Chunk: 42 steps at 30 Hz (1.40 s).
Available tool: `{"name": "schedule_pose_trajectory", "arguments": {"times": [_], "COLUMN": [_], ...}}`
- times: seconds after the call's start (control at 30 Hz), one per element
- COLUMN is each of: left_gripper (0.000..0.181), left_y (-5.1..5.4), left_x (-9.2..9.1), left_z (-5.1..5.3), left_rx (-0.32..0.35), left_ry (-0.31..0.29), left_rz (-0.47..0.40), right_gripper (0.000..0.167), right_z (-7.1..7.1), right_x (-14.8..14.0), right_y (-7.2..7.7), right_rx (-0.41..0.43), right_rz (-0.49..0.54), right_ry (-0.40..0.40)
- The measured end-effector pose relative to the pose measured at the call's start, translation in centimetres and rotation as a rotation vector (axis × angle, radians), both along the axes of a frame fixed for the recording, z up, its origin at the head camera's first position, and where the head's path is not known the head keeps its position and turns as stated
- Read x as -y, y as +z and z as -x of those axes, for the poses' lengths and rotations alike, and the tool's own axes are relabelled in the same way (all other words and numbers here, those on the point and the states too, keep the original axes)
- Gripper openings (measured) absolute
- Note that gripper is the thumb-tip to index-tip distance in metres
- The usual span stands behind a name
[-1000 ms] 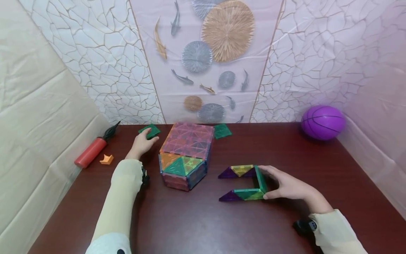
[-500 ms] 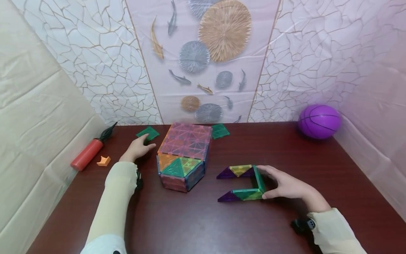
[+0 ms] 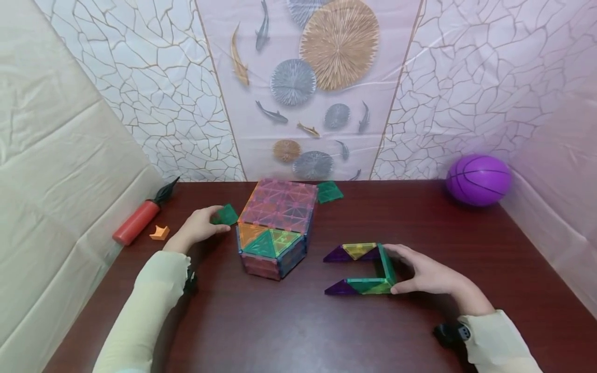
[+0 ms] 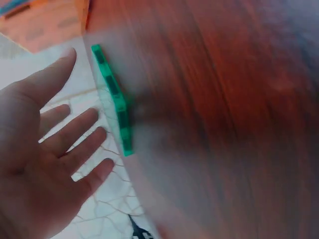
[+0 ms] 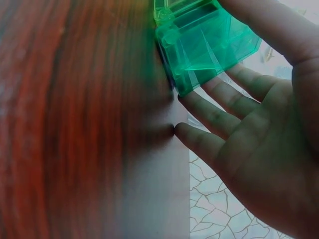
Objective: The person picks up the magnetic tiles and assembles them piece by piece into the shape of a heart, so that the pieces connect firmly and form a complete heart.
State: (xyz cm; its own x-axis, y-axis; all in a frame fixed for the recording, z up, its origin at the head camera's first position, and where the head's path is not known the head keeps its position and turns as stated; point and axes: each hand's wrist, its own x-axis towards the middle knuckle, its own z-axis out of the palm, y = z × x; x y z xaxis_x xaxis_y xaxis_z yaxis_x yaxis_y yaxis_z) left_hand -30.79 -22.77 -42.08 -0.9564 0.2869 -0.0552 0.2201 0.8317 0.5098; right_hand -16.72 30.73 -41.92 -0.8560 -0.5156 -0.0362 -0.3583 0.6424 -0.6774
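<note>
My left hand (image 3: 200, 225) is at a green square magnetic tile (image 3: 227, 214) on the table, left of the built block. In the left wrist view its fingers (image 4: 82, 142) are extended and spread, beside the tile's edge; contact is unclear. My right hand (image 3: 431, 273) holds the standing green magnetic tile (image 3: 386, 265) at the closed end of a U-shaped frame, thumb at the near corner and fingers at the far one. Purple tiles (image 3: 339, 287) and a yellow triangle (image 3: 359, 250) form the frame's sides. Fingers and tile meet in the right wrist view (image 5: 209, 45).
A closed block of magnetic tiles (image 3: 280, 207) stands mid-table, pink on top. Behind it lies another green tile (image 3: 329, 191). A red hand pump (image 3: 137, 223) and an orange piece (image 3: 159, 232) are at left. A purple ball (image 3: 479, 180) sits back right.
The left green tile has come nearer and slightly right, along with my left hand. My right hand and the U-shaped frame stay in place.
</note>
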Motion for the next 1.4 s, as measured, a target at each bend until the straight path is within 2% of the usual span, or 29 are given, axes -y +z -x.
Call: {"name": "schedule_pose_trajectory", "arguments": {"times": [0.13, 0.23, 0.4, 0.5, 0.63, 0.77, 0.9, 1.03, 1.13, 1.23, 1.3, 1.4], "left_gripper": [0.081, 0.087, 0.088, 0.085, 0.083, 0.083, 0.085, 0.086, 0.080, 0.075, 0.074, 0.075], "left_y": [-0.5, -0.8, -1.1, -1.2, -0.9, 0.5, 3.2, 6.0, 7.8, 9.1, 9.6, 10.1], "left_x": [0.1, 0.1, 0.0, 0.1, 0.4, 0.9, 0.8, -0.6, -2.7, -5.5, -7.3, -10.1], "left_z": [1.2, 1.8, 2.0, 1.8, 1.3, 0.7, -0.3, -1.9, -3.3, -4.8, -5.8, -7.3], "left_rx": [0.018, 0.066, 0.141, 0.129, 0.078, 0.019, -0.053, -0.146, -0.231, -0.303, -0.335, -0.341], "left_ry": [0.005, 0.021, 0.060, 0.059, 0.041, 0.036, 0.067, 0.073, 0.020, -0.071, -0.138, -0.226], "left_rz": [-0.050, -0.070, -0.075, -0.071, -0.065, -0.094, -0.172, -0.273, -0.349, -0.431, -0.478, -0.570], "right_gripper": [0.092, 0.092, 0.091, 0.091, 0.091, 0.091, 0.091, 0.091, 0.091, 0.091, 0.091, 0.091], "right_z": [0.0, 0.0, 0.0, -0.1, -0.1, -0.1, -0.1, -0.1, -0.1, -0.1, 0.0, 0.0], "right_x": [0.0, -0.1, -0.1, -0.1, 0.0, 0.0, 0.0, -0.1, -0.1, -0.1, 0.0, 0.0], "right_y": [0.0, -0.1, -0.1, -0.2, -0.1, -0.1, -0.1, -0.2, -0.2, -0.2, -0.2, -0.2], "right_rx": [-0.006, -0.001, 0.003, -0.006, -0.008, 0.002, 0.006, 0.011, 0.011, 0.006, 0.006, 0.008], "right_rz": [0.007, 0.019, 0.021, 0.014, 0.012, 0.018, 0.022, 0.018, 0.019, 0.022, 0.023, 0.016], "right_ry": [-0.002, -0.002, 0.002, 0.000, 0.001, 0.003, -0.001, -0.001, -0.001, 0.000, 0.001, -0.001]}}
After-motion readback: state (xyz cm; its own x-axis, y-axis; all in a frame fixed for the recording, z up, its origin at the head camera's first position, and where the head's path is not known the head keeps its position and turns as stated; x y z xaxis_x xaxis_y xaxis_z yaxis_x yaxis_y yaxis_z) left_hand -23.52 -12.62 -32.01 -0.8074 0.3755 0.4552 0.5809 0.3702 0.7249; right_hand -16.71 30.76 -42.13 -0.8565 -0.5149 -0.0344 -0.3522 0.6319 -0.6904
